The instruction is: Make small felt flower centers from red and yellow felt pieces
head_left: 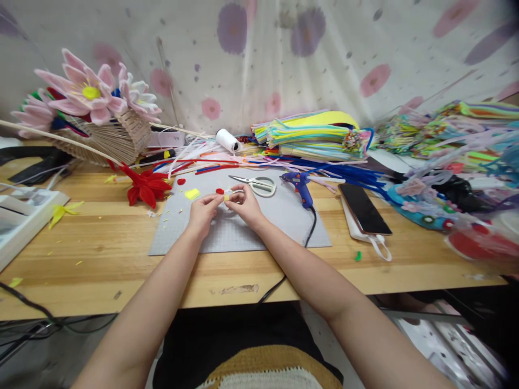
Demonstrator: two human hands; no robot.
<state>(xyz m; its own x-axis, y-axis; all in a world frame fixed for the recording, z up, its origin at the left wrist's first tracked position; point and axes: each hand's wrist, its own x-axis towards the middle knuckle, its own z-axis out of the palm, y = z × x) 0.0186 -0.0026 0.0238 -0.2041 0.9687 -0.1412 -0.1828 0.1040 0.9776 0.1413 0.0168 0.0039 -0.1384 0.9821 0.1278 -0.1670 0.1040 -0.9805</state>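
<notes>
Over the grey cutting mat [235,237], my left hand [205,213] and my right hand [246,206] meet fingertip to fingertip. Both pinch a small yellow piece [226,198] between them. A red round piece [219,191] shows just behind my fingertips. White-handled scissors [263,186] lie beyond my right hand, and a blue glue gun [302,189] rests to their right. Left of my hands are a yellow scrap [192,193] and another red piece [181,181] on the mat.
A red flower [148,185] lies left of the mat. Behind are a thread spool [227,140], pipe-cleaner bundles [312,135] and a basket of pink flowers [109,140]. A phone [365,208] sits at right. The glue gun's black cord crosses the table's front edge.
</notes>
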